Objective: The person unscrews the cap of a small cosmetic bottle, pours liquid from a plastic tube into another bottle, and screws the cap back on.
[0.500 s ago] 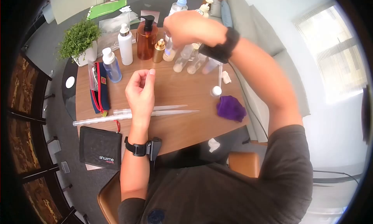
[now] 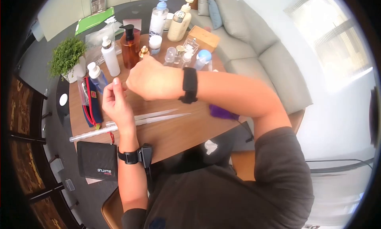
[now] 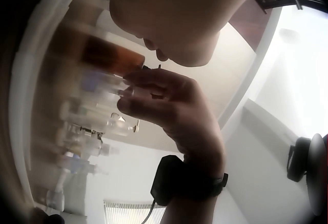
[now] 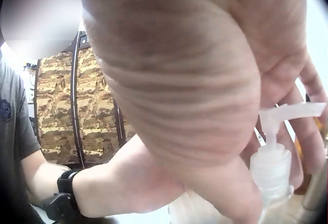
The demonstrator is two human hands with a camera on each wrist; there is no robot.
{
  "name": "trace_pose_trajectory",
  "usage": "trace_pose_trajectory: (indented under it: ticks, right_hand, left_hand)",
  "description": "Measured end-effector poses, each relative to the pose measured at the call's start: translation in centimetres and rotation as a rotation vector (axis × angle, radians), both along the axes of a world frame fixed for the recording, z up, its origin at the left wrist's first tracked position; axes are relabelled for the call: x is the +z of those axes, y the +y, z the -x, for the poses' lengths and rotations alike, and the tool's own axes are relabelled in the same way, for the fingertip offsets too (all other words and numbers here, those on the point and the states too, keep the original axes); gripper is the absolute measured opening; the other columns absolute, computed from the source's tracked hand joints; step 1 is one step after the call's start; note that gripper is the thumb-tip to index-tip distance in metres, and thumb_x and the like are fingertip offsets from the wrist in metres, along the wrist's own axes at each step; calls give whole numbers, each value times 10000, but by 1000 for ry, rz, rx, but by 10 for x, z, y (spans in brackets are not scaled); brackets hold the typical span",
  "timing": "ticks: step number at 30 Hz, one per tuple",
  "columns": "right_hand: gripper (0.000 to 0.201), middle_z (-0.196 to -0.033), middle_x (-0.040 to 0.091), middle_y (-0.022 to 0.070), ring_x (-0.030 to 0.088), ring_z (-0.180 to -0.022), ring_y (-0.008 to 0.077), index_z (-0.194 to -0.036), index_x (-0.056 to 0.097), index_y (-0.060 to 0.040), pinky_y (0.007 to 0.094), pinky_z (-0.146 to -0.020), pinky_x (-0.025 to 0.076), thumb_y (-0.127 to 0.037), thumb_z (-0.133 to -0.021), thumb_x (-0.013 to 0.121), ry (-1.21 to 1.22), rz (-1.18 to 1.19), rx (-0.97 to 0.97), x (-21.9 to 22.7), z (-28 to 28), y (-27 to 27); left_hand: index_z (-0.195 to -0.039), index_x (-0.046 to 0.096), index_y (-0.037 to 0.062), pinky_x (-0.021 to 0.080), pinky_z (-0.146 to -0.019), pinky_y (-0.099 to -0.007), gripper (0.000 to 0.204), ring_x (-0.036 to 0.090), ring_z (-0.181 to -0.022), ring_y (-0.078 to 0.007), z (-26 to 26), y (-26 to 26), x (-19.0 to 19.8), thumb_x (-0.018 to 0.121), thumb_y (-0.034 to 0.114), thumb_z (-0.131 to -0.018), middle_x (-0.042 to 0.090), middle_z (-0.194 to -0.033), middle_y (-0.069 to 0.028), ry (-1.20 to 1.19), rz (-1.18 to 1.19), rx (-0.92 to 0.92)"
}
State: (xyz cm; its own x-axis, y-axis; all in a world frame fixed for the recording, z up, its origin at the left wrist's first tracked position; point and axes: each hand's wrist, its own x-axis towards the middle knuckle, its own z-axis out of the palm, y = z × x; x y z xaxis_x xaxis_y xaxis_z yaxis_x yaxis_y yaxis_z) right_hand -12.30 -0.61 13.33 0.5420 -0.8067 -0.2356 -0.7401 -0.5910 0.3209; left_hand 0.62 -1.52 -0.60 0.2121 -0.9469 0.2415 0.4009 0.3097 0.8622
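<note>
My right hand (image 2: 154, 81) is raised over the table, close beside my left hand (image 2: 117, 104). In the right wrist view, a small translucent pump bottle (image 4: 271, 170) with a white nozzle lies within the right hand's thumb and fingers. The left wrist view shows the right hand (image 3: 171, 101) pinching something small and pale, blurred there. The head view hides the bottle behind the back of the hand. With its thumb up and fingers loosely curled, the left hand holds nothing visible. Below it lie two long clear tapered tubes (image 2: 154, 118).
Behind the hands stand a brown pump bottle (image 2: 129, 50), a white spray bottle (image 2: 111, 60) and several cosmetic bottles. A blue pouch (image 2: 92, 106) and a potted plant (image 2: 69, 56) are at the left; a black pouch (image 2: 97, 159) is nearer. A purple cloth (image 2: 222, 112) lies under the right arm.
My right hand has come left and toward me, from the clear bottles to beside my left hand. The head view has shifted, showing more of the sofa and the back of the table.
</note>
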Motion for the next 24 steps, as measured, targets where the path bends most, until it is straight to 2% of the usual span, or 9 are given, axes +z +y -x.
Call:
trace_pose_trajectory:
  ticks: [1, 3, 5, 7, 14, 17, 20, 22, 24]
  right_hand:
    - [77, -859, 819, 98, 816, -844, 294, -870, 829, -101, 481, -807, 557, -164, -856, 787, 4, 6, -9, 2, -2, -1]
    - [145, -989, 835, 80, 813, -936, 295, -1015, 851, -147, 480, -811, 512, -159, -888, 780, 7, -33, -26, 4, -4, -4]
    - [145, -976, 831, 60, 809, -926, 278, -1010, 847, -173, 462, -801, 493, -178, -871, 805, -17, 1, -37, -2, -3, -9]
    - [77, -847, 808, 67, 803, -822, 288, -904, 836, -175, 487, -807, 534, -165, -838, 798, -139, 41, -9, -8, -3, -13]
    - [123, -864, 808, 61, 802, -831, 278, -929, 848, -204, 443, -712, 541, -168, -814, 821, -196, 52, -11, -9, -7, -23]
    - [156, -878, 815, 70, 809, -845, 277, -939, 854, -194, 423, -686, 568, -153, -789, 835, -195, 34, -24, -5, -7, -22]
    - [187, -875, 814, 118, 814, -852, 318, -951, 851, -141, 455, -709, 610, -152, -764, 849, -260, -5, -32, 4, -3, -20]
    - [227, -869, 803, 173, 808, -851, 370, -972, 843, -76, 497, -727, 630, -177, -769, 850, -224, 55, -57, 15, 2, -15]
    - [292, -924, 801, 215, 790, -880, 411, -1053, 824, -30, 505, -802, 634, -232, -843, 811, -337, 55, -101, 34, 18, -14]
  left_hand:
    - [-979, 745, 61, 374, -661, -212, 242, 492, -733, -26, -1, -2, -1, 742, 249, -1129, 664, -841, 44, 6, 22, -4]
    - [-972, 743, 62, 371, -656, -213, 249, 490, -726, -29, -3, -3, -4, 743, 256, -1128, 666, -842, 41, 7, 22, -15]
    - [-966, 742, 64, 368, -651, -214, 256, 488, -720, -32, -2, -3, -2, 744, 263, -1127, 669, -844, 37, 6, 21, -17]
    - [-968, 738, 62, 355, -647, -210, 263, 482, -719, -28, -2, -2, -1, 743, 271, -1129, 677, -853, 29, -1, 9, 21]
    - [-988, 734, 51, 339, -643, -200, 266, 475, -727, -15, -4, -4, -3, 741, 275, -1132, 681, -865, 19, 21, 26, -3]
    - [-989, 735, 53, 339, -641, -201, 259, 473, -723, -15, -3, -3, -3, 737, 267, -1134, 676, -858, 22, 26, -5, -5]
    - [-963, 729, 59, 344, -645, -204, 261, 476, -726, -19, -2, -4, -3, 732, 254, -1136, 663, -846, 28, 33, 8, 11]
    - [-910, 683, 80, 332, -647, -220, 295, 451, -705, -32, -1, -3, -1, 711, 250, -1149, 595, -790, 41, 37, 30, 35]
    - [-891, 685, 84, 356, -654, -217, 299, 473, -711, -36, -1, -2, 0, 720, 244, -1142, 603, -791, 36, 24, 26, 59]
